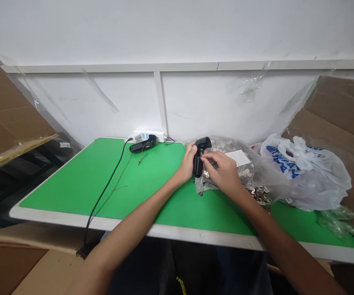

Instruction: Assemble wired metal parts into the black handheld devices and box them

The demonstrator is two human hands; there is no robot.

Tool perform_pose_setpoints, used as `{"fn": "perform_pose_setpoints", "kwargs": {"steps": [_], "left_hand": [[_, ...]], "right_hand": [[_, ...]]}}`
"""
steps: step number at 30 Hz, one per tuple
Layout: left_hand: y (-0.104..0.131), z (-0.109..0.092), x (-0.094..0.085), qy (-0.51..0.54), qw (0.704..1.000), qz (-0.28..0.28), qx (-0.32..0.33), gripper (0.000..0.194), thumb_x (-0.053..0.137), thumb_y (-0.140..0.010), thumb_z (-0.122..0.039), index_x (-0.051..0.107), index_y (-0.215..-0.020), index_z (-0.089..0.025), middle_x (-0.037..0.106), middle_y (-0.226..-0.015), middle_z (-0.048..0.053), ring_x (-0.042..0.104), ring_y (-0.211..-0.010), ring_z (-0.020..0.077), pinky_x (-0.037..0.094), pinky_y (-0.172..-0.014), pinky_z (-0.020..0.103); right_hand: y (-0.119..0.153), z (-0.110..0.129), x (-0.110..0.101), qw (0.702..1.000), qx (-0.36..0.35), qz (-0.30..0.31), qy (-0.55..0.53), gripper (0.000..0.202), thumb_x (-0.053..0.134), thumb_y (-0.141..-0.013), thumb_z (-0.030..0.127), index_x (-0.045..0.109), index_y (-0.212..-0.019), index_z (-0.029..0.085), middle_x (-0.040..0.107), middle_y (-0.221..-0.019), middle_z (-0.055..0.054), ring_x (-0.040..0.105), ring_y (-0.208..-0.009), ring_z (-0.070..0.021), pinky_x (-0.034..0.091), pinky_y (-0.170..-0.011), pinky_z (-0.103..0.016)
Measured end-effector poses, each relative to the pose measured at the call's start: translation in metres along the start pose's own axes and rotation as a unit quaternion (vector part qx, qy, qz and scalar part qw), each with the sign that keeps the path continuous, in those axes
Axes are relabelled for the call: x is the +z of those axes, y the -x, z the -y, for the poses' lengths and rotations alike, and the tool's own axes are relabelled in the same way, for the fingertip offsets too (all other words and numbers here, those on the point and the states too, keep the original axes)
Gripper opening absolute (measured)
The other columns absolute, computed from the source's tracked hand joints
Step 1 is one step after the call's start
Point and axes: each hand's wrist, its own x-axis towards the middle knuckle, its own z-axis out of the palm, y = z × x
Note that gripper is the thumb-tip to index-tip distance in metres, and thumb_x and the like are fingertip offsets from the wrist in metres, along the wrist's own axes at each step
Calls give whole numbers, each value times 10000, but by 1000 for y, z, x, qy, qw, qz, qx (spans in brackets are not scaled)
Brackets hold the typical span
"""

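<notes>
My left hand (186, 166) holds a black curved housing (198, 167) above the green tabletop (152, 192) | long axis runs up my view, bent head topmost, turned right | my right hand (222, 169) meets its right side; whether those fingertips pinch anything, I cannot tell

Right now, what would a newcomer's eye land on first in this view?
Probably the bright green tabletop, spread below the white wall. Right of its middle, the left hand holds a black angled part, with the right hand's fingers at its right side. Farther right, a knotted white plastic bag with blue print bulges beside a clear bag.
</notes>
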Motion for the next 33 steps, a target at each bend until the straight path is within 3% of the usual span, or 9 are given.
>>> {"fn": "perform_pose_setpoints", "kwargs": {"steps": [5, 11, 21, 27, 33], "left_hand": [[-1, 5, -2, -17, 999, 1, 48, 266, 670, -960, -432, 720, -1129, -233, 706, -1144, 24, 622, -1177, 200, 475, -1087, 281], [-1, 8, -3, -48, 996, 25, 74, 335, 622, -984, -481, 702, -1187, -227, 701, -1168, 34, 629, -1156, 206, 512, -1017, 273], [-3, 8, -3, -46, 996, 15, 70, 305, 663, -953, -469, 716, -1135, -230, 705, -1163, 32, 629, -1176, 210, 465, -1103, 292], [-2, 9, -5, -66, 993, 34, 87, 387, 624, -967, -533, 701, -1187, -224, 703, -1202, 37, 624, -1185, 211, 483, -1092, 295], [-1, 7, -4, -59, 997, 28, 45, 481, 664, -919, -623, 697, -1191, -229, 717, -1136, 52, 678, -1032, 245, 585, -926, 339]], "right_hand": [[4, 0, 1, 999, -30, 21, 36, 178, 561, -1053, 219, 739, -1060, 210, 791, -1034, -106, 762, -1009, -255, 620, -897, -407], [4, -1, 0, 998, -43, 29, 48, 184, 552, -1053, 197, 736, -1060, 194, 785, -998, -105, 767, -971, -249, 625, -838, -383], [3, -2, -1, 998, -29, 30, 44, 159, 568, -1037, 201, 727, -1045, 210, 791, -1016, -90, 760, -942, -244, 611, -819, -380], [2, -1, -3, 997, -37, 35, 50, 161, 562, -1036, 191, 721, -1050, 205, 780, -1014, -97, 753, -956, -259, 600, -830, -394], [-1, -1, -5, 999, -4, 39, 15, 107, 607, -999, 186, 709, -993, 219, 779, -956, -62, 744, -865, -227, 602, -785, -355]]}}
